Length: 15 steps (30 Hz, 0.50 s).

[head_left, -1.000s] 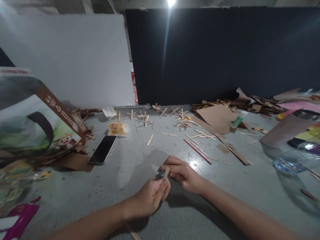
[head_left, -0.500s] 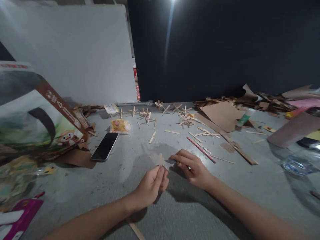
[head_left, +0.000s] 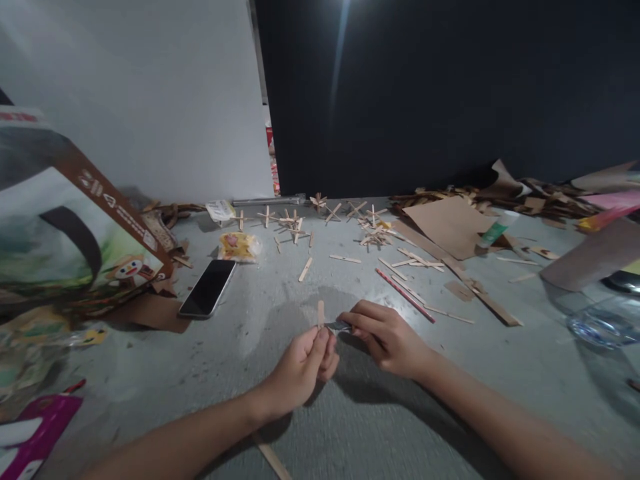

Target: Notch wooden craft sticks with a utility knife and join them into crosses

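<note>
My left hand [head_left: 310, 363] is closed around the lower part of a wooden craft stick [head_left: 321, 312], whose rounded end points up and away from me. In my right hand [head_left: 383, 337] a small dark grey blade [head_left: 339, 325] is pinched between thumb and fingers. Its tip reaches the craft stick just above my left thumb; whether it presses into the wood I cannot tell. My fingers hide the rest of both things. Beyond my hands lie a loose craft stick [head_left: 305, 269] and a thin red rod [head_left: 405, 295].
Several crossed-stick pieces [head_left: 297, 227] stand toward the back. At left are a phone [head_left: 209, 288], a yellow packet [head_left: 239, 247], a printed bag [head_left: 75, 227] and a purple glue gun [head_left: 47, 427]. Cardboard [head_left: 447, 227], a glue tube [head_left: 497, 230] and a clear plastic bottle [head_left: 600, 323] lie right.
The blade in my right hand has moved left and now meets the craft stick. My left hand keeps its hold. The whole view has shifted slightly.
</note>
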Available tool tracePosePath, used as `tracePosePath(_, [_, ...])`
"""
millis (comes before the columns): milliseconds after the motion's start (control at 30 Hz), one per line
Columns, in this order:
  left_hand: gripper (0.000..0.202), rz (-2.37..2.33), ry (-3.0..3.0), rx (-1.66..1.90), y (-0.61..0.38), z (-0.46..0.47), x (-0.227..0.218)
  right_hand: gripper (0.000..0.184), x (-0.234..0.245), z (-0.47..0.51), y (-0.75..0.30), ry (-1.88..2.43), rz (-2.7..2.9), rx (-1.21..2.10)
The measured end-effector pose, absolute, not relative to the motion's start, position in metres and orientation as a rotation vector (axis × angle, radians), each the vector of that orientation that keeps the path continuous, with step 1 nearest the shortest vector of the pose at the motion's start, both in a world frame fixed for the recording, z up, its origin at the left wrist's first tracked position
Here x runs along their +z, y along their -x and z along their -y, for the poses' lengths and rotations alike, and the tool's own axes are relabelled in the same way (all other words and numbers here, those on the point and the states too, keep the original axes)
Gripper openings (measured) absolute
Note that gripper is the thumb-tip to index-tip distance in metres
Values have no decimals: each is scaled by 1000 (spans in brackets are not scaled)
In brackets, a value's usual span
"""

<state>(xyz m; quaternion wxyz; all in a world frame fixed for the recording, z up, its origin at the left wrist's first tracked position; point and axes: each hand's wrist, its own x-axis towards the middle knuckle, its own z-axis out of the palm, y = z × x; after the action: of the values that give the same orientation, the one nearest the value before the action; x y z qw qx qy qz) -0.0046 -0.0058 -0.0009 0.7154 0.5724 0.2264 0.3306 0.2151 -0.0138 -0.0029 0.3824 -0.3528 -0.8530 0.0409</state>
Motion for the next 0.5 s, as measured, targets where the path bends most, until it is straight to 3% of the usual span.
tracePosePath(500, [56,-495,-1270,707,5,7,-1,37,1,16,-213,842,2112,277])
